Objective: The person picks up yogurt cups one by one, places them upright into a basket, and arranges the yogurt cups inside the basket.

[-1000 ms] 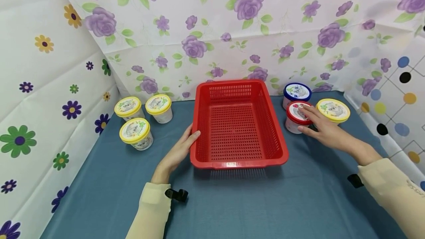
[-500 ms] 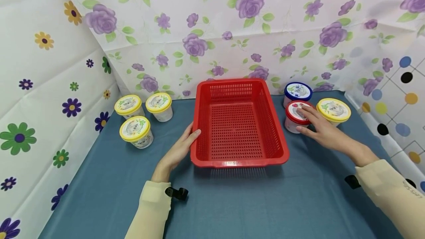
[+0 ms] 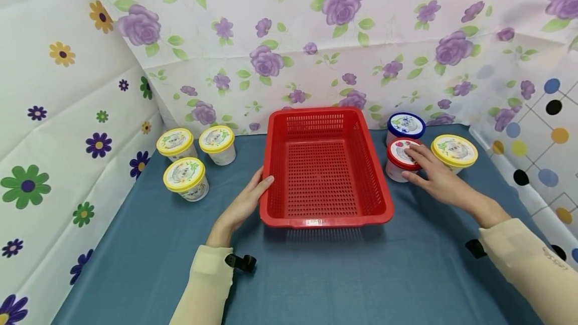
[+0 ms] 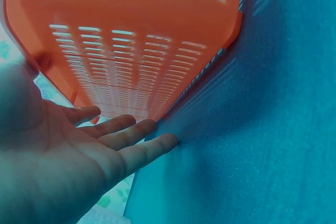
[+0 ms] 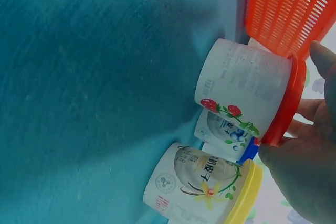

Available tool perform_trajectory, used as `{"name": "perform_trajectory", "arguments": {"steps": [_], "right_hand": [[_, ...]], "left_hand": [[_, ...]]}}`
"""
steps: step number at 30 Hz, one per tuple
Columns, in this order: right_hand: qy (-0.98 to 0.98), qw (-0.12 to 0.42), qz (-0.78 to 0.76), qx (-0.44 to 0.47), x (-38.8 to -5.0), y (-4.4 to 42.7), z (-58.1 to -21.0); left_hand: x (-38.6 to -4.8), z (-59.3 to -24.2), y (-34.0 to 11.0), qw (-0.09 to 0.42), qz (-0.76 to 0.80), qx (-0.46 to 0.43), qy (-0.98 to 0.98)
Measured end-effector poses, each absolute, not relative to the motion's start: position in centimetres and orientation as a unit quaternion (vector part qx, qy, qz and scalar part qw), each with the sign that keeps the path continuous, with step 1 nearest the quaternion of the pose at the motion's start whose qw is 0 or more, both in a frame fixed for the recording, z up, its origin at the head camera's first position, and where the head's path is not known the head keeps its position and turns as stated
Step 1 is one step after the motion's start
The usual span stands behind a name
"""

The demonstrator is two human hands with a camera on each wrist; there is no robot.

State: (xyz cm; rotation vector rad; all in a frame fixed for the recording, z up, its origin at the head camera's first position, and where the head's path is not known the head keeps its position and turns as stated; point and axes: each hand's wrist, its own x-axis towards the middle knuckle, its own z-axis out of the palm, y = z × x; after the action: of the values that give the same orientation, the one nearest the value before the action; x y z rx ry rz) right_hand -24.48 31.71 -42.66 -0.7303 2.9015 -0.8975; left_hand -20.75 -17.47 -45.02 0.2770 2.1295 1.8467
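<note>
Touching the red basket (image 3: 343, 222), set midway along the tabletop's (image 3: 316, 280) far edge, with left grip (image 3: 239, 205), fingers straight; touching the red-lidded tub (image 3: 398, 162), white-sided and strawberry-printed, near the tabletop's far right corner, with right grip (image 3: 439, 177) half spread, hard to tell whether pinching.

Glossy plastic basket (image 3: 338, 222), smooth lids (image 3: 399, 151); matt cloth (image 3: 325, 285)

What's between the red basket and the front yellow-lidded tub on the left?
Going from the tub to the basket, the head view shows bare blue cloth, then the left hand at the basket's side.
</note>
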Motion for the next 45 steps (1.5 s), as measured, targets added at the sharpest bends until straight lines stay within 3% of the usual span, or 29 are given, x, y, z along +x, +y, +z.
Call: {"name": "perform_trajectory", "arguments": {"steps": [26,45], "right_hand": [[0.925,-0.051,-0.300,-0.228,-25.5,30.5,-43.7],[0.906,-0.038,-0.393,-0.153,-26.0,30.4,-44.8]], "left_hand": [[-20.5,-45.1,-17.5,0.156,0.645,0.085,0.744],[-20.7,-45.1,-17.5,0.156,0.643,0.087,0.744]]}}
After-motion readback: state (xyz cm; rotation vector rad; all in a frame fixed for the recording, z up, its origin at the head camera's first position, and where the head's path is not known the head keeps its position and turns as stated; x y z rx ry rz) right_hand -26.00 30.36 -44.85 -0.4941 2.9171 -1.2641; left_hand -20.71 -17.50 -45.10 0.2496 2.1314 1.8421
